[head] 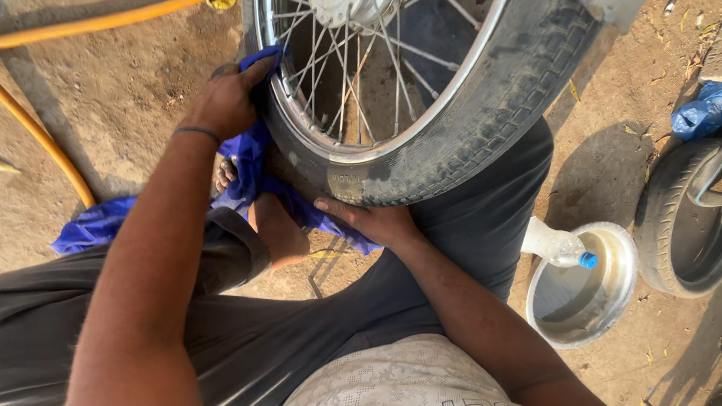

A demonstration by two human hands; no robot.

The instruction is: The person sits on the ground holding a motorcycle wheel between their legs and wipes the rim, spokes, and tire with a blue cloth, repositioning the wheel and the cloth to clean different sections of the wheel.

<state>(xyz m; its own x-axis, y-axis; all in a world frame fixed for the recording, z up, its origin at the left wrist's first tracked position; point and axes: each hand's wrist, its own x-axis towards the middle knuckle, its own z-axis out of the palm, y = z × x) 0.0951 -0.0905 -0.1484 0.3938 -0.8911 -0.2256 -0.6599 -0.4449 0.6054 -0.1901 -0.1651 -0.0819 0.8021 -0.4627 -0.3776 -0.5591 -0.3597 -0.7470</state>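
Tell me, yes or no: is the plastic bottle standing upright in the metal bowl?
No, the plastic bottle lies tilted across the rim of the metal bowl, cap pointing inward.

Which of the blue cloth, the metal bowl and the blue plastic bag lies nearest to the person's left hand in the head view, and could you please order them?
From the left hand:
1. Blue cloth, under the hand, against the tyre.
2. Metal bowl, on the ground, lower right.
3. Blue plastic bag, far right.

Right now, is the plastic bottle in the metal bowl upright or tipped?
Tipped: the plastic bottle leans across the metal bowl's rim, blue cap pointing inward.
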